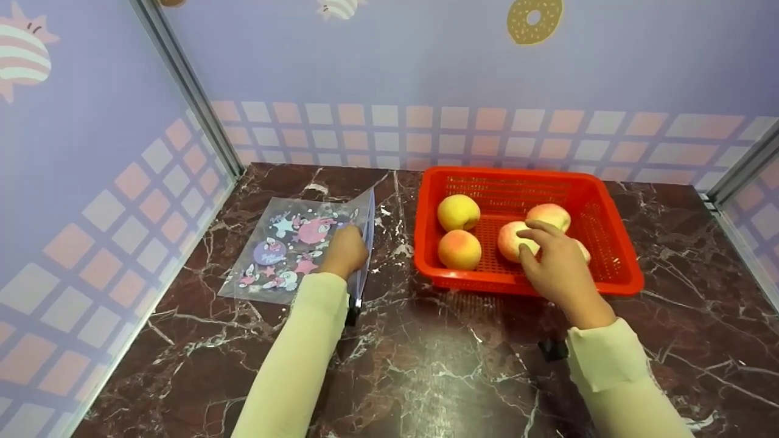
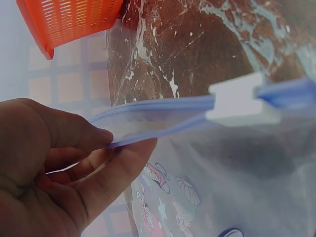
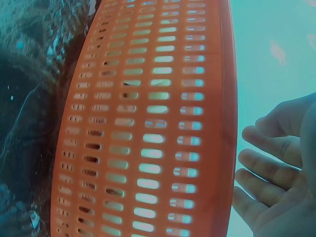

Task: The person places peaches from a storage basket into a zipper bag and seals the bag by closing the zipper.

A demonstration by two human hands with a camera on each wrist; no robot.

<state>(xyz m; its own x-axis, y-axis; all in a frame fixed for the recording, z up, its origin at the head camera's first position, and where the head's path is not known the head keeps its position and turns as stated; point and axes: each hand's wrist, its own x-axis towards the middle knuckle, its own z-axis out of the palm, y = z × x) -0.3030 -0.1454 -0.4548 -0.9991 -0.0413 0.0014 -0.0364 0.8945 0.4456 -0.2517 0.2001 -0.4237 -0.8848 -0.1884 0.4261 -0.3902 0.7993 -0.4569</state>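
A clear plastic zip bag point(image 1: 258, 225) printed with pink and blue cartoon figures lies on the left of the table, its blue zip edge raised. My left hand point(image 1: 347, 252) pinches one lip of that edge between thumb and fingers. In the left wrist view the mouth gapes beside the white slider point(image 2: 242, 101). Over the front of the red basket point(image 1: 630, 267), my right hand point(image 1: 560, 267) hovers with fingers spread and nothing held. Its fingertips overlap a pink peach point(image 1: 511, 242) in the head view. Another peach point(image 1: 551, 214) sits behind; one more is partly hidden by the hand.
At the basket's left side lie a yellow fruit point(image 1: 457, 212) and an orange-yellow peach point(image 1: 460, 250). The basket has slotted walls and a raised rim. Patterned panels point(image 1: 377, 73) enclose the dark marbled table point(image 1: 426, 365) at the back and sides.
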